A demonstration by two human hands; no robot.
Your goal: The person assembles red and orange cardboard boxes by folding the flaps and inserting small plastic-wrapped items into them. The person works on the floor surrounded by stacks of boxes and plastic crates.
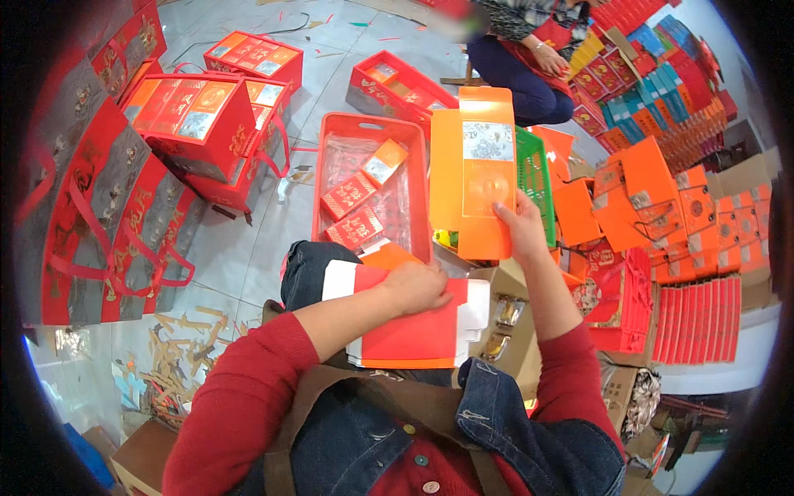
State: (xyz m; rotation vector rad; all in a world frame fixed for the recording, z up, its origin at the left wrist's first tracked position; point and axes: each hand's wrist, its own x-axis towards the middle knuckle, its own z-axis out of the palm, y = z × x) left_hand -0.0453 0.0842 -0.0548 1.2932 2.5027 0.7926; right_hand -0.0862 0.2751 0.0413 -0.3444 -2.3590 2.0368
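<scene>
My right hand [523, 225] is closed on an orange folding carton [486, 186], its thumb on the front and its fingers behind. A silvery patterned panel crosses the upper part of this carton. On my lap lies a stack of flat red and white carton blanks [409, 339]. Curled over the far edge of that stack is my left hand [413, 288], its fingertips partly hidden. Beyond it, a red plastic tray [318, 178] holds several small red and orange boxes [348, 195]. A green basket [542, 169] sits partly behind the orange carton.
Red gift boxes [198, 124] and grey-and-red gift bags [124, 215] stand at the left. Orange cartons [653, 207] pile up at the right. A cardboard box [517, 310] with wrapped items is by my right forearm. Another person's hand [550, 59] shows at the top; paper scraps [182, 347] litter the floor.
</scene>
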